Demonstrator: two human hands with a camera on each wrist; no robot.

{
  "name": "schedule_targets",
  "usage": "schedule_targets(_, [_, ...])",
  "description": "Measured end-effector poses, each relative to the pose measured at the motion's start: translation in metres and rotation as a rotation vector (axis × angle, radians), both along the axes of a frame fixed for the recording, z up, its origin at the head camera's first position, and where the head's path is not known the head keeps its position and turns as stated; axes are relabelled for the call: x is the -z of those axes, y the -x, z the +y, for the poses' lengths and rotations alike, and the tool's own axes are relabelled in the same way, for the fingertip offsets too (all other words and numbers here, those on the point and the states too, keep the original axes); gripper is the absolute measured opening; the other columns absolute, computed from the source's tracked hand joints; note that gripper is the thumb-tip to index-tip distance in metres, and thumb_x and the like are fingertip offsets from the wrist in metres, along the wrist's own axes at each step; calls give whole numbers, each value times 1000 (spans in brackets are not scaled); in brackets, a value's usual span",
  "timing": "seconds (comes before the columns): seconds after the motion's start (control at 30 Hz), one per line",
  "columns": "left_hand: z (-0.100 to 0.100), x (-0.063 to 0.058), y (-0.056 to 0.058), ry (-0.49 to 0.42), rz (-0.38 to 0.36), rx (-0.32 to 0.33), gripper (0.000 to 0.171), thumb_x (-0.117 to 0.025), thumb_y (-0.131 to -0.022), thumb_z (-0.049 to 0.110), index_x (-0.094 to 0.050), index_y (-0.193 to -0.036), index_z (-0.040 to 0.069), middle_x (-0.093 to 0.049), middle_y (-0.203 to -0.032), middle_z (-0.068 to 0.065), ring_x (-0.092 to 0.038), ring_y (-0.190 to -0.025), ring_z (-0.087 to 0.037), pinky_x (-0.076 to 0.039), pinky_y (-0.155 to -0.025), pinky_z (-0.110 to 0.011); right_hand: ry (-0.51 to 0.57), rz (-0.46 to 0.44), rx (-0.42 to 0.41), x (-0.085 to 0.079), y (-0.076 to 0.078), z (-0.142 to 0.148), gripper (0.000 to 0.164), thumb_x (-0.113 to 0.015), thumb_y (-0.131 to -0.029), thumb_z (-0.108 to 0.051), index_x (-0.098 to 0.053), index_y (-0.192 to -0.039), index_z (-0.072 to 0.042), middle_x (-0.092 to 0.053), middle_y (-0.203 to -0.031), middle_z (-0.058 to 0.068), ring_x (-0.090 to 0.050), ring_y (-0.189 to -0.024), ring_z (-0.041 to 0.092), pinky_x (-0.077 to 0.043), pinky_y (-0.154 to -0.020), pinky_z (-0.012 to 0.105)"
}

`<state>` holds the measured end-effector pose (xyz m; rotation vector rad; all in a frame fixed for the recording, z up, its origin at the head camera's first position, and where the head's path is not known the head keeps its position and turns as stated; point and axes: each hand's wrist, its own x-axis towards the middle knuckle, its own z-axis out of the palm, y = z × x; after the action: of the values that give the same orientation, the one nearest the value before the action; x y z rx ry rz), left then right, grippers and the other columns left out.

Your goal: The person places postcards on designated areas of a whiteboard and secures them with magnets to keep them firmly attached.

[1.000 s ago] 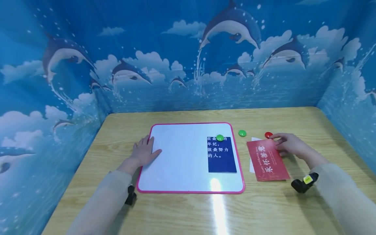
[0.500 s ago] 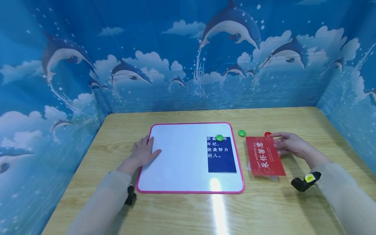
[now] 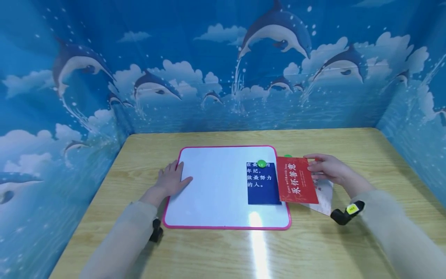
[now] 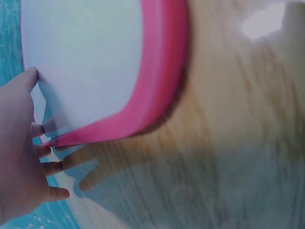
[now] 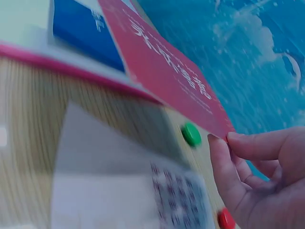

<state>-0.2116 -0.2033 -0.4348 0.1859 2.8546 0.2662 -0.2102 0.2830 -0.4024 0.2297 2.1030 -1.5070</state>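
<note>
My right hand (image 3: 325,168) pinches the corner of a red card (image 5: 167,71) with white writing between thumb and fingers. In the head view this card (image 3: 297,180) overlaps the right edge of a pink-framed whiteboard (image 3: 212,186); the right wrist view shows it raised. On the board lies a dark blue card (image 3: 263,193) with a green round magnet (image 3: 261,163) at its top. My left hand (image 3: 170,181) rests with spread, straight fingers on the board's left edge; its thumb lies over the white surface. Below the red card is a white card (image 5: 124,191) on the table.
A second green magnet (image 5: 191,134) lies on the wooden table (image 3: 223,255) right of the board. Near my right hand is a red magnet (image 5: 226,218). A blue curtain (image 3: 195,112) with dolphins stands behind and at both sides.
The red card has moved left with my right hand, from above the white card to the whiteboard's right edge. More of the white card now shows. My left hand stays in place.
</note>
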Motion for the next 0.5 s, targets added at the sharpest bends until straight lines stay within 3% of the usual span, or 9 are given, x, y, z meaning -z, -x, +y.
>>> schedule_targets(0.13, [-1, 0, 0, 3, -2, -1, 76, -43, -95, 48, -17, -148, 0, -13, -153, -27, -12, -140, -46, -11, -111, -65, 5, -5, 5, 0, 4, -26, 66, -51, -95, -11, -16, -150, -6, -38, -138, 23, -61, -88, 8, -56, -78, 27])
schedule_targets(0.3, [0, 3, 0, 9, -6, -5, 77, -43, -95, 49, -17, -148, 1, -13, -154, -26, -12, -141, -45, -10, -111, -65, 12, -1, 6, 1, 10, -56, 62, -52, -94, -8, -23, -148, -8, -37, -140, 24, -60, -92, 12, -56, -79, 28])
schedule_targets(0.5, [-1, 2, 0, -3, 2, -3, 77, -43, -95, 48, -16, -148, 0, -12, -154, -27, -11, -141, -46, -10, -111, -65, 38, -2, 10, 3, 18, -88, 58, -52, -93, -5, -30, -146, -8, -46, -124, 15, -62, -81, 9, -57, -73, 25])
